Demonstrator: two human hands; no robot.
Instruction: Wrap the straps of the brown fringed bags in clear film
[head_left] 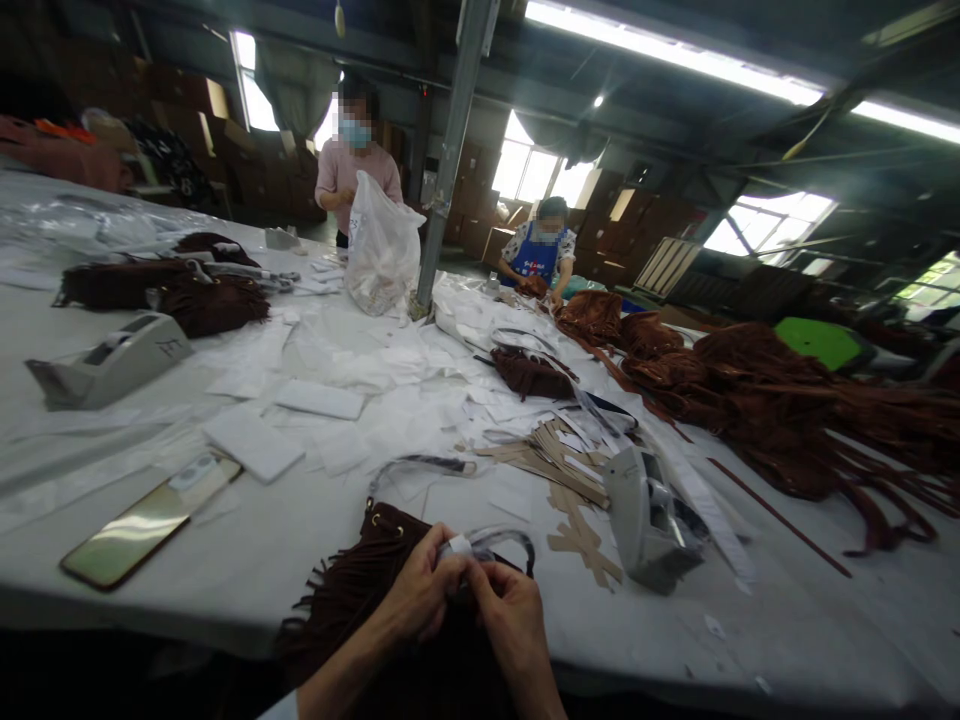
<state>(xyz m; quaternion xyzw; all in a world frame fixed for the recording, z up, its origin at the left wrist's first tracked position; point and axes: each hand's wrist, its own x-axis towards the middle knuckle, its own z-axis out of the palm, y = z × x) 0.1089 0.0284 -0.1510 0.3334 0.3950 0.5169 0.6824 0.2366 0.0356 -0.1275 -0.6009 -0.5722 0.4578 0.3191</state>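
Note:
A dark brown fringed handbag (375,550) lies at the table's front edge, gold eyelets along its top. Its strap (420,462) arches up behind it, sheathed partly in clear plastic. My left hand (421,590) pinches the wrapped strap over the bag, a small white piece (459,544) showing at its fingertips. Right beside it, fingertips touching, my right hand (514,610) is closed on the same stretch of strap. Exactly what lies between the fingers is partly hidden.
One grey tape dispenser (649,530) stands right of the bag by brown paper strips (562,460); another tape dispenser (112,365) is at left, behind a phone (127,535). Brown bags (750,400) heap at right. Two people work across the table, one holding a white plastic bag (382,245) near a post (450,150).

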